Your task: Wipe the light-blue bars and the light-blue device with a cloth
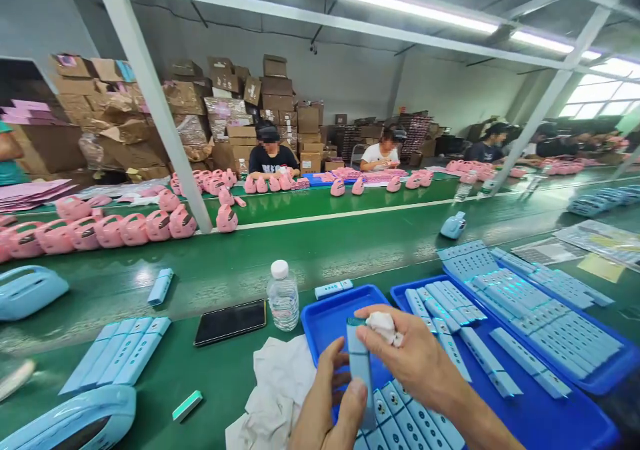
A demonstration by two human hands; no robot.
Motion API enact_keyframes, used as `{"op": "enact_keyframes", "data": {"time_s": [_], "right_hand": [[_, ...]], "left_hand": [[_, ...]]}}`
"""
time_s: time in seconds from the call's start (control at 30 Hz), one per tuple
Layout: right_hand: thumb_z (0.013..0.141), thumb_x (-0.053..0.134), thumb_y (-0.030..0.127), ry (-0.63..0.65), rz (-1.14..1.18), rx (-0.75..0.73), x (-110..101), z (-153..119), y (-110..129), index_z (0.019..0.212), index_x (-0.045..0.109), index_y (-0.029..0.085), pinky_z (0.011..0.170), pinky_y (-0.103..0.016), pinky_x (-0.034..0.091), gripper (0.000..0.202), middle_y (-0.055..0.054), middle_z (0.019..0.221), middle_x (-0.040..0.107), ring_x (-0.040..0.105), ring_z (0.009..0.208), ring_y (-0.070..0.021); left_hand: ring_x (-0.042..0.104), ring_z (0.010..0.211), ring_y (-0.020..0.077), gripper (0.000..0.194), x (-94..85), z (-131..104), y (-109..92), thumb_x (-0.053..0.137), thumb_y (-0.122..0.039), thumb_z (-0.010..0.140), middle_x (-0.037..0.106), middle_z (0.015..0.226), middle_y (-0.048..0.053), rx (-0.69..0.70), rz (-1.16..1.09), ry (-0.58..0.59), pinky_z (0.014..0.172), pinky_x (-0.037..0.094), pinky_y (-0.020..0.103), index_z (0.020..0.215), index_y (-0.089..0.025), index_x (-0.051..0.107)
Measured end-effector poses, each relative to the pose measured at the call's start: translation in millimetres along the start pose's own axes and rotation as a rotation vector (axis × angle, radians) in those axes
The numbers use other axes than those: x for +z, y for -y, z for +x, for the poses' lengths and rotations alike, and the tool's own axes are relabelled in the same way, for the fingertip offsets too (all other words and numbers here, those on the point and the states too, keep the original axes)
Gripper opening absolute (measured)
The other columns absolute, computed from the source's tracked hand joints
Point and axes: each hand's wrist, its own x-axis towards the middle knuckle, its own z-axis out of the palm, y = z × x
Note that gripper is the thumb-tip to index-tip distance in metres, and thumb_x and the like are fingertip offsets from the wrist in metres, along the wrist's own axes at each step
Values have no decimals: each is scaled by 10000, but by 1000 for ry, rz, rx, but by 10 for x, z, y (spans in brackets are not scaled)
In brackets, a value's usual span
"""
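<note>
left hand (333, 403) grips pale-blue slim bar (360, 367) upright | right hand (413, 357) pinches white wad (384, 325)

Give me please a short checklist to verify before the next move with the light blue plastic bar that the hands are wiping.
1. Left hand grips the light blue plastic bar upright, thumb on its lower front: ok.
2. Right hand pinches the small white cloth wad against the top of the bar: ok.
3. Whether the face of the bar is clean: cannot tell.
4. The blue plastic tray below has bare floor to put the bar down: ok.
5. The clear plastic water bottle stands upright with its white cap on, beside the tray: ok.
6. The black phone lies flat, apart from the crumpled white cloth: ok.
</note>
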Motion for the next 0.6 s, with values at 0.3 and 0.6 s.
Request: {"op": "enact_keyframes", "data": {"time_s": [0.3, 0.6], "right_hand": [[1098, 387, 535, -66, 676, -199, 816, -167, 173, 1519, 510, 386, 1293, -423, 271, 464, 28, 1643, 444, 325, 1552, -227], [952, 682, 606, 28, 908, 148, 701, 124, 309, 1021, 721, 219, 637, -222, 550, 394, -26, 851, 779, 715, 739, -173]], "left_hand": [[576, 1380, 339, 563, -99, 39, 224, 691, -535, 924, 692, 1403, 103, 122, -51, -252, 1171, 465, 419, 1427, -288, 644], [727, 1023, 302, 542, -300, -53, 319, 653, -299, 936, 758, 1175, 64, 383, 442, -185, 908, 585, 428, 1457, -429, 579]]}}
